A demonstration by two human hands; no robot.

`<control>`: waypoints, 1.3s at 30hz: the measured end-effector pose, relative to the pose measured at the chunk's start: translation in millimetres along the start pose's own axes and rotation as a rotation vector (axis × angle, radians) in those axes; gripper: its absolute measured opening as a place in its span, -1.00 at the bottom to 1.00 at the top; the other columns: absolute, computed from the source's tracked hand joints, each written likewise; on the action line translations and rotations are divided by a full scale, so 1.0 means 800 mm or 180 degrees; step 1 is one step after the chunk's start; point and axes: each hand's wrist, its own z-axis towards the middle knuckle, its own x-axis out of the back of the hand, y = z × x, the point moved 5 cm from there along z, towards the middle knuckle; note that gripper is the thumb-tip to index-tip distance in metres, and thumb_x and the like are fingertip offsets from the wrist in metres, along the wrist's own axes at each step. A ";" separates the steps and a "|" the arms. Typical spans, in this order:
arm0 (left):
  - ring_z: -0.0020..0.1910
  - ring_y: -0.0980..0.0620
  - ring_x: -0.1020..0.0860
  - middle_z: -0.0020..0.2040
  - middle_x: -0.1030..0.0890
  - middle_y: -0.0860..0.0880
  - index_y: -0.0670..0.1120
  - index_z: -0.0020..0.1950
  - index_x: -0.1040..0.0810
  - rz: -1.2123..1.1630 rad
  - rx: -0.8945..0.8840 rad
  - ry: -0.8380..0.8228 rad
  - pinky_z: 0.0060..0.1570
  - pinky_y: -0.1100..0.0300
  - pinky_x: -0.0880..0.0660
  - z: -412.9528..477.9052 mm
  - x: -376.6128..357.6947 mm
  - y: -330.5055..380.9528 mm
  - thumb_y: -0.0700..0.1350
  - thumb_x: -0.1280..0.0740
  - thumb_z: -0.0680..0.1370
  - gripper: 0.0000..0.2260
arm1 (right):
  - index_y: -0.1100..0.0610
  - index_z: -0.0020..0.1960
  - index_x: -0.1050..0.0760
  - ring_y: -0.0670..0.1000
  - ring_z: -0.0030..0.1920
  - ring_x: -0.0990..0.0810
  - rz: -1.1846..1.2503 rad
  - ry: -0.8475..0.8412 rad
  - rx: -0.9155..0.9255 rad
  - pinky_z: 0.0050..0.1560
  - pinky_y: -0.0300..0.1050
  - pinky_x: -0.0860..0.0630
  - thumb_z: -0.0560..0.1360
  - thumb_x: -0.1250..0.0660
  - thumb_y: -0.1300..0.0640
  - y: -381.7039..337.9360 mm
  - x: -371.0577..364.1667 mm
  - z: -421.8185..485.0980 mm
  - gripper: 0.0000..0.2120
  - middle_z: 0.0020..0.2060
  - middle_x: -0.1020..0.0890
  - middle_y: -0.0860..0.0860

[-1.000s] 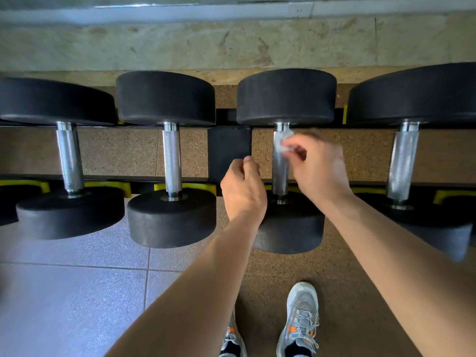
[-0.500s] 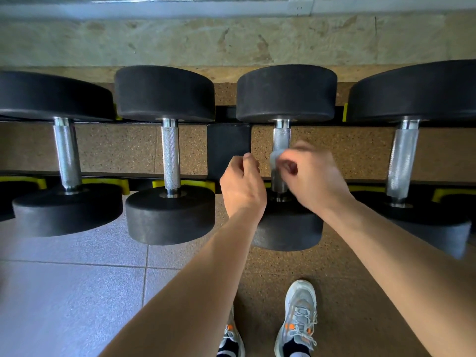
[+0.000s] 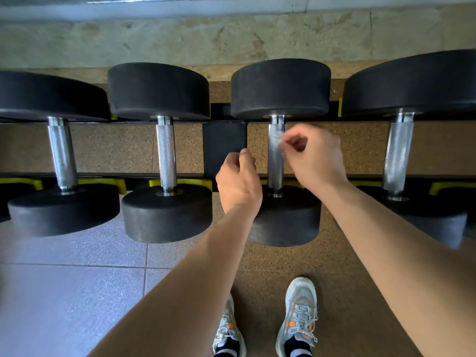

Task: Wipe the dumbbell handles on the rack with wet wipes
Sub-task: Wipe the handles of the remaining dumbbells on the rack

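Observation:
Several black dumbbells with knurled steel handles lie across a rack [image 3: 224, 148]. My right hand [image 3: 313, 157] pinches a small white wet wipe [image 3: 278, 140] against the upper part of the third dumbbell's handle [image 3: 275, 166]. Just left of that handle, my left hand [image 3: 238, 181] hovers in front of the rack's black centre post with curled fingers, and I see nothing in it. The handles of the second dumbbell [image 3: 166, 153], the leftmost [image 3: 61, 155] and the rightmost [image 3: 398, 153] are untouched.
The rack has yellow saddles [image 3: 192, 182] under the near dumbbell heads. Below it lie speckled brown rubber flooring [image 3: 283, 261] and grey tiles [image 3: 64, 279] at the left. My two grey sneakers [image 3: 298, 315] stand in front. A stone wall base runs behind the rack.
My right hand slid the wipe down the third handle, then back up toward its upper end. The left hand stayed in place beside the handle.

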 end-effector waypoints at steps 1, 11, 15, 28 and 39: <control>-0.18 -0.12 -0.63 -0.25 -0.63 -0.02 -0.04 -0.19 -0.56 -0.0005 -0.0010 0.0002 -0.03 -0.13 -0.58 0.000 0.000 0.000 0.11 -0.15 0.60 -0.67 | 0.08 0.04 -0.62 -0.16 -0.08 -0.60 0.0084 0.0129 -0.0066 -0.07 -0.44 -0.47 0.54 -0.42 0.16 0.001 -0.003 0.001 -0.91 -0.05 -0.66 -0.09; -0.16 -0.13 -0.63 -0.25 -0.64 -0.01 0.00 -0.21 -0.56 -0.0031 0.0037 0.0001 0.00 -0.12 -0.59 -0.001 0.000 0.002 0.09 -0.17 0.59 -0.71 | 0.02 -0.04 -0.61 -0.21 -0.13 -0.59 0.0667 -0.0304 -0.0991 -0.15 -0.43 -0.49 0.53 -0.44 0.04 0.039 -0.018 -0.021 -0.94 -0.13 -0.63 -0.19; -0.18 -0.13 -0.63 -0.27 -0.63 -0.01 -0.01 -0.21 -0.56 -0.0039 0.0047 0.0005 -0.03 -0.11 -0.59 0.000 -0.001 0.001 0.08 -0.17 0.60 -0.70 | 0.02 0.07 -0.59 -0.13 -0.02 -0.61 0.1359 0.0306 -0.1461 0.03 -0.16 -0.62 0.56 -0.40 0.14 0.030 -0.021 0.009 -0.90 -0.07 -0.61 -0.15; -0.20 -0.14 -0.62 -0.29 -0.61 -0.01 -0.07 -0.19 -0.55 -0.0024 0.0057 -0.0023 -0.09 -0.08 -0.56 -0.001 0.000 0.003 0.06 -0.17 0.62 -0.69 | 0.02 0.07 -0.57 -0.08 0.01 -0.60 0.1219 0.0042 -0.1512 -0.04 -0.22 -0.55 0.56 -0.39 0.17 0.035 -0.019 0.013 -0.89 -0.01 -0.61 -0.10; -0.16 -0.11 -0.63 -0.23 -0.64 -0.02 -0.02 -0.18 -0.57 -0.0009 0.0062 -0.0071 -0.02 -0.10 -0.60 -0.002 0.000 0.004 0.07 -0.18 0.61 -0.71 | -0.02 -0.10 -0.60 -0.08 -0.04 -0.62 0.0869 -0.0541 -0.1608 -0.09 -0.16 -0.58 0.49 -0.43 0.23 0.054 -0.027 -0.017 -0.85 -0.09 -0.65 -0.10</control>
